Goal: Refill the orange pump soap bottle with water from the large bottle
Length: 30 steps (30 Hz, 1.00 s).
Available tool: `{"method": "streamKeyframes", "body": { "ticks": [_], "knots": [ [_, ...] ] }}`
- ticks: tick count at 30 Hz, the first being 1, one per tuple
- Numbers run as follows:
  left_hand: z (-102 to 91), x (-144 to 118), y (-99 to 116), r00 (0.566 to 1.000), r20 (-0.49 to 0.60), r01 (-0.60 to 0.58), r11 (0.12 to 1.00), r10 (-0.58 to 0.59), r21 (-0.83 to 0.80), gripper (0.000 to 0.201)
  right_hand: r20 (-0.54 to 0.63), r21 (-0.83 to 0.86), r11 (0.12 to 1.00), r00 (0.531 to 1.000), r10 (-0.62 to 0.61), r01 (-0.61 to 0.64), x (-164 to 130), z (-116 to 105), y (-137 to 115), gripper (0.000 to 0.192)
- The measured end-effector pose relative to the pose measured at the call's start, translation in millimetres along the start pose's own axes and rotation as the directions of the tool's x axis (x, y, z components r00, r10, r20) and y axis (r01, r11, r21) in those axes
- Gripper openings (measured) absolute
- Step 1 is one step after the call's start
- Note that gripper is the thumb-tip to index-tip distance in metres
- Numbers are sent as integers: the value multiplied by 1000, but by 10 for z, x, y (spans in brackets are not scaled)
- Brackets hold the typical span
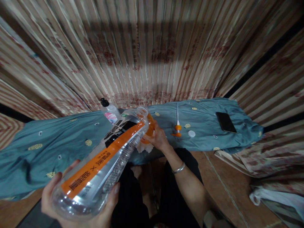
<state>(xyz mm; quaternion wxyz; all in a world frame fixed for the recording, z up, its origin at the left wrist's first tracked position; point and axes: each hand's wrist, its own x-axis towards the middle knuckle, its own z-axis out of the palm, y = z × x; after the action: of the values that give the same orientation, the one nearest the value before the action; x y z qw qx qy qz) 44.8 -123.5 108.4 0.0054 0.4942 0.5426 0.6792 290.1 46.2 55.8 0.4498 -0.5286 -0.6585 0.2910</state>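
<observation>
Two hands (71, 223) (158, 138), bottle (104, 155) (tilted), orange container (150, 129)

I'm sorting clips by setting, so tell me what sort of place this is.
Likely a curtained-off spot in a home: striped curtains hang behind a patterned teal cloth, with brown floor below.

Single head view: faces forward and down, hands (158, 136) close below, cloth (204, 120) mid-view, curtain (147, 53) beyond.

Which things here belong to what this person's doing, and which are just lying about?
Probably involved: large bottle in the left hand, orange container in the right hand, orange pump, white cap.

Seemingly unrelated: black flat device, black-topped bottle.
</observation>
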Motion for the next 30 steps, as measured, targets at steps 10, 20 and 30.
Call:
{"method": "streamKeyframes", "body": {
  "ticks": [10, 20, 30],
  "knots": [
    [65, 33, 140, 996, 41, -74, 997, 73, 23, 112, 16, -11, 1000, 1000, -15, 16, 3, 25, 65, 85],
    [95, -33, 87, 1000, 4, -21, 997, 22, -71, 102, -5, -41, 999, 1000, -1, 1, 11, 30, 12, 89],
    [66, -30, -28, 995, 18, -96, 993, 97, -72, 114, 14, -26, 997, 997, 70, -70, 10, -1, -69, 94]
  ]
}}
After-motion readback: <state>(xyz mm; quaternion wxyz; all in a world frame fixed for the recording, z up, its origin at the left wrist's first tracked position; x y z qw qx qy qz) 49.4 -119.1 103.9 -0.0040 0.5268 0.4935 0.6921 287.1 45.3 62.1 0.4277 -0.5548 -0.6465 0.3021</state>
